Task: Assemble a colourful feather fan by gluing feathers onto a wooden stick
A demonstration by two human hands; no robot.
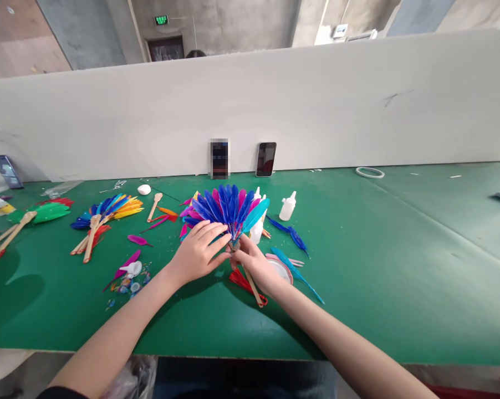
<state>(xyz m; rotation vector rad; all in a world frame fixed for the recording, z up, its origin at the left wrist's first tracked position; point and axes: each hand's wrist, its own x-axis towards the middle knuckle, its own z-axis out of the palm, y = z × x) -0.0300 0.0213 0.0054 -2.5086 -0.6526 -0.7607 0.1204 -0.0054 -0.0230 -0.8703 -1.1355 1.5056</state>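
Note:
A fan of blue, pink and cyan feathers (227, 208) lies on the green table (378, 249), fixed to a wooden stick (253, 289). My right hand (254, 263) is closed around the base of the fan where the stick begins. My left hand (200, 249) lies over the lower left feathers, fingers stretched out and pressing near the base. A white glue bottle (287, 206) stands just right of the fan, and another bottle (256, 228) is partly hidden behind it.
More feather fans on sticks lie to the left: a yellow and blue one (108, 209) and a green one (46, 212). Loose feathers (291, 235), a white dish (281, 270), a phone (266, 159) against the white partition (275, 105), a tape ring (370, 172).

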